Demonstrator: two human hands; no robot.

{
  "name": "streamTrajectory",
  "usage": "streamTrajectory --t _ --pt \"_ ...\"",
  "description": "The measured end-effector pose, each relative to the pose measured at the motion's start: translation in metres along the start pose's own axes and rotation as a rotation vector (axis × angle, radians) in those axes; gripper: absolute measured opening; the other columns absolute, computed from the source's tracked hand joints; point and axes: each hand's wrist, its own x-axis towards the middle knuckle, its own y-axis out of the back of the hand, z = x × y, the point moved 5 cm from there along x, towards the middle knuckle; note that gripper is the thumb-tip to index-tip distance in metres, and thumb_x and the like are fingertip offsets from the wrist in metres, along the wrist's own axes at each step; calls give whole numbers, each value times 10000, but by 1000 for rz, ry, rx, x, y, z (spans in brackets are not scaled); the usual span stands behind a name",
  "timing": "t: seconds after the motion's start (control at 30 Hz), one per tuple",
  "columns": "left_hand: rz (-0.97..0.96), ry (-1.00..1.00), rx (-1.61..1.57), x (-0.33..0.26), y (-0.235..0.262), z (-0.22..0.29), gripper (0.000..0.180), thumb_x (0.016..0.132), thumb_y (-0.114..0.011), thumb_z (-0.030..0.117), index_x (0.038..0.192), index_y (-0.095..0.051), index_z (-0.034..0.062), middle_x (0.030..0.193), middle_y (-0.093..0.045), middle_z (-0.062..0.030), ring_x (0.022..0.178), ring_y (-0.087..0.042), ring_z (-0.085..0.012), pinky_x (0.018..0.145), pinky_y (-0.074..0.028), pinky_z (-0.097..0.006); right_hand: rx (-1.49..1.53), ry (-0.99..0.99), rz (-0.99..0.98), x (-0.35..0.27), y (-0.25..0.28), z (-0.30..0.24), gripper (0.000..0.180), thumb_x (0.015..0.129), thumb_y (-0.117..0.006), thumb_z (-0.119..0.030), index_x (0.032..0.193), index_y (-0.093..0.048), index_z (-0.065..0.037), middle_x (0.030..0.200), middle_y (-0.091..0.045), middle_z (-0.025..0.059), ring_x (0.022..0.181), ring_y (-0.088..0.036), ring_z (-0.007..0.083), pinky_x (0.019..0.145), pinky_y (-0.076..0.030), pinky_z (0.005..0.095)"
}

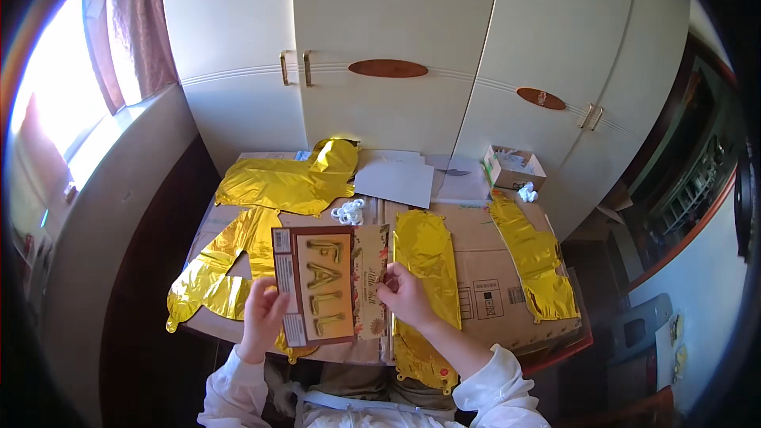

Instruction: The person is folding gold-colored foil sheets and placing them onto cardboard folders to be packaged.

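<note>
While the gold balloons (424, 261) lie spread on the cardboard (476, 242), flat and unfilled, the left hand (264, 309) and right hand (406, 295) hold the card (326, 285) above it, each grip closed on one side.

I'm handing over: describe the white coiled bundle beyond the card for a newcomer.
On the flattened cardboard, find the printed card held by the left hand and right hand. Just beyond its top edge lies the white coiled bundle. Unlike the other white bundle, it isn't beside the open box at right.
</note>
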Motion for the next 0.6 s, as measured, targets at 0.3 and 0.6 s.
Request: streamTrajectory --t 0.3,0.6 --pt "158 -219 196 -52 42 -6 168 943 -545 -37 1096 -485 -5 817 -669 -67 693 -568 -42 609 -438 -189 807 -328 -502 -13 -41 9 187 949 -594 -154 1095 -604 -36 939 -658 24 862 -637 133 804 -512 282" --pt "545 -164 -336 -86 146 -7 175 950 -558 27 1119 -521 53 1028 -630 -59 888 -618 -96 803 -513 -236 1149 -751 -321 -56 -114 18 254 990 -453 -111 1160 -568 40 1108 -635 148 1093 -608 251 978 -491 351"
